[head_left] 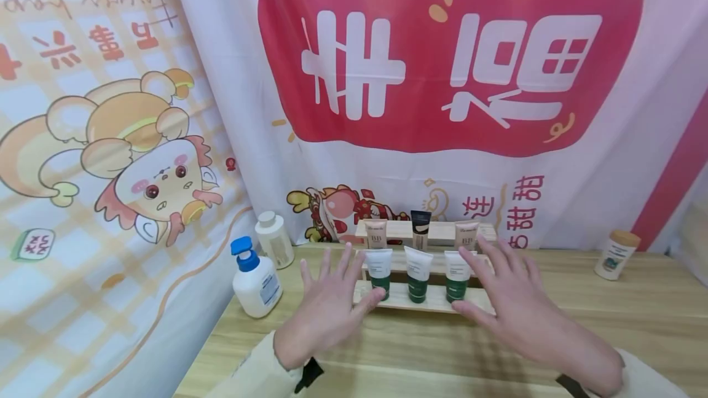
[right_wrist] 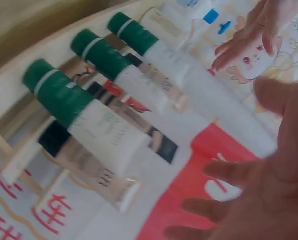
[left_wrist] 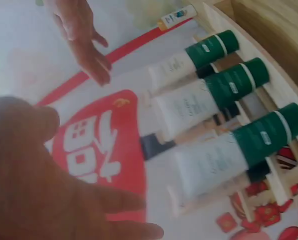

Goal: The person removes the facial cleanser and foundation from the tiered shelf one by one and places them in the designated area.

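A tiered wooden rack (head_left: 434,308) stands on the table. Three white tubes with green caps line its front tier: a left tube (head_left: 379,263), a middle tube (head_left: 418,267) and a right tube (head_left: 456,266). Behind them are two pink BB cream tubes (head_left: 377,233) with a black-topped tube (head_left: 421,226) in the middle. My left hand (head_left: 330,303) spreads its fingers at the rack's left end, thumb near the left tube. Fingers apart, my right hand (head_left: 517,296) is by the right end; whether it touches anything, I cannot tell. Neither hand holds anything.
A white pump bottle (head_left: 257,284) with a blue head stands left of the rack, with a white capped bottle (head_left: 275,239) behind it. Far right is a small bottle with a tan cap (head_left: 617,255). A printed curtain (head_left: 221,48) hangs behind the wooden table (head_left: 420,355).
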